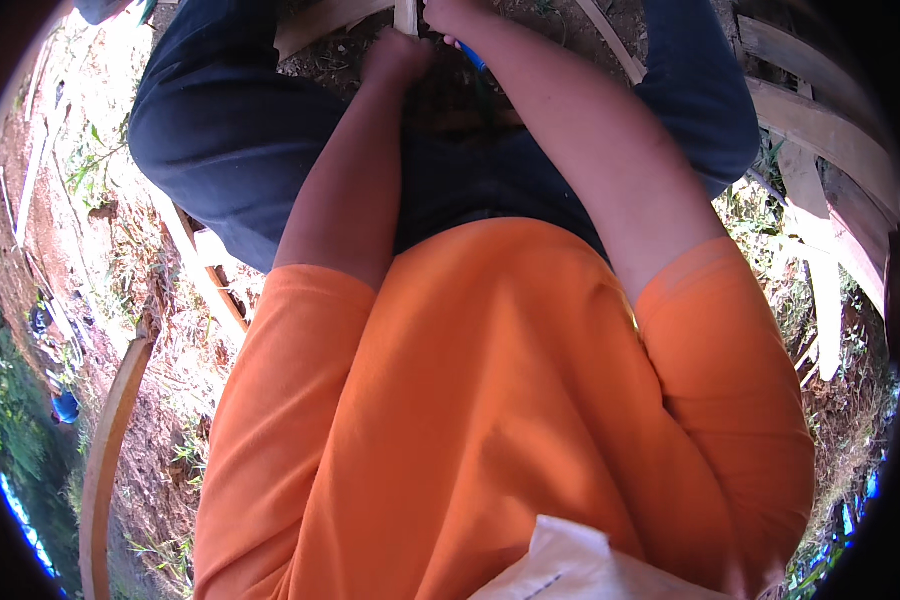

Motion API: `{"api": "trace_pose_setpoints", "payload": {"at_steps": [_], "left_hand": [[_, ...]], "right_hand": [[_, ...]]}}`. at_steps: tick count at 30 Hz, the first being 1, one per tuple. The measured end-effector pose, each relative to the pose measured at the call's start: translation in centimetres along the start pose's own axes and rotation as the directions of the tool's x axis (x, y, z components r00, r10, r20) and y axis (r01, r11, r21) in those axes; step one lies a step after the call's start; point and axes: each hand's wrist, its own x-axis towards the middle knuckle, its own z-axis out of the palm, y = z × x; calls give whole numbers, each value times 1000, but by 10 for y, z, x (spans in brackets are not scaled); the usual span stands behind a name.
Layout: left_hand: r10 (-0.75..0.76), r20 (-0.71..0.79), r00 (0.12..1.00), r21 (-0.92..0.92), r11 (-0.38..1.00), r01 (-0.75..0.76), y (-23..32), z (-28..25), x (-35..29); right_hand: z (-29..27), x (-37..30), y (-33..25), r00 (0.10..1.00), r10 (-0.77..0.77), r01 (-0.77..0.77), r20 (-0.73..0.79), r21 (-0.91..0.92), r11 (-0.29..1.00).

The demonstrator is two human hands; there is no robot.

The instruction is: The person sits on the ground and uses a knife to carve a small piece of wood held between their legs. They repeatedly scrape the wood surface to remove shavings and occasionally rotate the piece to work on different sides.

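Note:
At the top edge, between my knees, my left hand (398, 57) is closed round the near end of a narrow pale wooden strip (406, 16). Just to its right, my right hand (451, 17) is partly cut off by the edge of the picture. A blue handle (472, 56) sticks out of its curled fingers toward me. The rest of that tool is out of sight, so its kind does not show. The two hands are close together over shaded ground.
Wooden boards (820, 125) lie piled at the right beside my knee. A curved plank (110, 470) stands at the left, with another piece of wood (205, 270) by my left thigh. Sunlit soil and grass (170, 400) spread leftward. Something blue (65, 406) shows at the far left.

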Motion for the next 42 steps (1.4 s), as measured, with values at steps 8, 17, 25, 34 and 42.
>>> {"api": "trace_pose_setpoints", "payload": {"at_steps": [8,17,25,34,42], "left_hand": [[8,-5,1000,4,1000,-8,-12,-1,3],[16,-34,999,-33,999,-17,-12,1,4],[8,-54,999,-6,1000,-9,-12,0,4],[35,-37,999,27,999,-34,-9,3,2],[-2,-27,1000,-57,998,0,-7,7,9]], "right_hand": [[-47,-32,-14,991,91,-98,96,71,993],[-73,-51,-17,921,-31,45,389,-27,999],[-73,-32,-33,895,19,100,446,-242,965],[-67,-31,-42,911,32,121,411,-340,933],[-48,-38,-47,962,74,36,264,-391,920]]}}
